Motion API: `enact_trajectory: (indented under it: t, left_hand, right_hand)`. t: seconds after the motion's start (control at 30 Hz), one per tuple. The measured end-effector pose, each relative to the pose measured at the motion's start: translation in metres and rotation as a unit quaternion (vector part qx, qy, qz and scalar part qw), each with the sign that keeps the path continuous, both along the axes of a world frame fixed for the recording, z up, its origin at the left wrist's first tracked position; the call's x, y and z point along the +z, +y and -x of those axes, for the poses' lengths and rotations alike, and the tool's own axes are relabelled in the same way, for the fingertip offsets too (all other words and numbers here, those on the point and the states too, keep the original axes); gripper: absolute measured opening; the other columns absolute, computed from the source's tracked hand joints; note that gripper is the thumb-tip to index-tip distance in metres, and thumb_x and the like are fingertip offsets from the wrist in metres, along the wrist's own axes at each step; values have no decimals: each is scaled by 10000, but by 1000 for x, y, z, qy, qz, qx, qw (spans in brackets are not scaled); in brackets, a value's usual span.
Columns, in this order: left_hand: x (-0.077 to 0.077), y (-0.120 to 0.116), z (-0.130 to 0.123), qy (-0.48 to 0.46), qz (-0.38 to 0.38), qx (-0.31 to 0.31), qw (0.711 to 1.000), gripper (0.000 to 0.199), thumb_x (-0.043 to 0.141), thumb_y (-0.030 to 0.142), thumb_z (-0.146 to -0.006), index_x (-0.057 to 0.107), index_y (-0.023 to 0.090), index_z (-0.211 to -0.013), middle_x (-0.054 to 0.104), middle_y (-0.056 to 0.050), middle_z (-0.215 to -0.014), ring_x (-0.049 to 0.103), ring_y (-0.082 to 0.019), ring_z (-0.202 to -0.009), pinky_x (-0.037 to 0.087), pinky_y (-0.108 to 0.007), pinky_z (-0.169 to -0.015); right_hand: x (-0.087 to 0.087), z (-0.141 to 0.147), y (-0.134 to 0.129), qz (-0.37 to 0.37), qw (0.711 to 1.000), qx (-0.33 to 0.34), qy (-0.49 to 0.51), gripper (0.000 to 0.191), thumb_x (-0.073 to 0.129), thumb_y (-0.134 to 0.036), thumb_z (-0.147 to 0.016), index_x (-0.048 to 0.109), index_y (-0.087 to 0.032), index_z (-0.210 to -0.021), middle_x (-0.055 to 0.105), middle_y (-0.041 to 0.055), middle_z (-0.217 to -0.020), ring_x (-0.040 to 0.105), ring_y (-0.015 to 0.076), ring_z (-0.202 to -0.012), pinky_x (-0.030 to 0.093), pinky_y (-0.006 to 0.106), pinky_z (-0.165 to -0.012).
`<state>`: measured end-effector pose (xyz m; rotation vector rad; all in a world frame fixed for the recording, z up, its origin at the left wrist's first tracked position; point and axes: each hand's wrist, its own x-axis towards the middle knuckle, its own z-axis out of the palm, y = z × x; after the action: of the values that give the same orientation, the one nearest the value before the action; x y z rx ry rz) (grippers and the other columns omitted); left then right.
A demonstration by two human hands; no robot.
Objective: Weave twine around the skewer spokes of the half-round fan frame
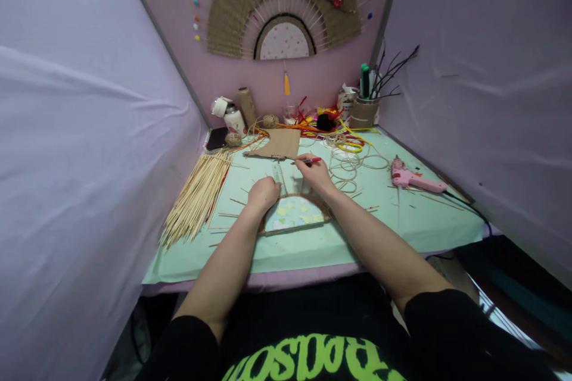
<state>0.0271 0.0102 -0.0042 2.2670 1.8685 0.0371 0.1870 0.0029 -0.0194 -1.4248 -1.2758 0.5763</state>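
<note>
My right hand is closed around a red pen, its tip pointing left near the lower edge of a piece of brown cardboard. Curled at the end of a clear ruler, my left hand keeps it pointing away from me toward that cardboard. Below both hands lies a half-round panel with a pale floral face and a brown rim. Thin sticks fan outward from this panel, partly covered by my hands and forearms.
A bundle of thin sticks lies at left. On the right rests a pink glue gun with its cord. Loose twine, a phone, a white bottle and a brown pot with branches stand or lie toward the back.
</note>
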Motion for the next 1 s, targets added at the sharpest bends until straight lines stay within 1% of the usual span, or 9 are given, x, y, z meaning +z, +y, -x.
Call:
enact_trajectory:
  t: [0.1,0.2,0.37,0.63,0.83,1.0]
  left_hand:
    - [0,0,0,2,2,2,1000,393,400,377,-895,682,146,-1043,688,-169,-1117,637,-273,-1060,473,-327,-855]
    - [0,0,0,-2,-1,2,1000,394,401,382,-893,684,148,-1036,691,-166,-1108,639,-273,-1054,474,-326,-850]
    - [1,-1,-1,-1,-5,-1,1000,395,395,376,-892,686,147,-1029,694,-172,-1097,639,-284,-1054,477,-346,-850]
    - [3,-2,-2,7,1,1,1000,393,388,375,-901,683,153,-1035,690,-168,-1110,634,-271,-1066,477,-330,-848]
    - [2,-1,-1,4,3,1,1000,397,384,381,-904,679,150,-1036,687,-173,-1114,632,-285,-1071,475,-349,-852]
    - [1,0,-1,1,3,6,1000,394,391,393,-903,678,158,-1037,689,-167,-1115,632,-274,-1073,472,-338,-857]
  right_hand:
    - [2,0,0,10,1000,20,4,248,486,-296,-823,696,-171,-780,690,12,-740,608,136,-732,433,219,-697]
    - [2,1,-1,17,999,37,1,254,486,-284,-811,686,-163,-714,663,11,-654,602,132,-686,420,208,-655]
    - [-2,4,-2,28,998,60,-14,271,473,-267,-800,688,-152,-682,638,14,-577,604,136,-639,410,205,-610]
    - [-2,6,-2,73,993,81,-52,276,471,-241,-792,707,-149,-681,665,22,-588,607,134,-623,395,198,-568]
    - [-2,7,-4,87,991,81,-67,277,476,-232,-794,707,-153,-663,659,18,-575,597,132,-608,389,200,-562]
    - [-1,7,-4,83,992,75,-62,276,473,-226,-792,708,-150,-671,659,20,-578,603,136,-618,399,200,-579]
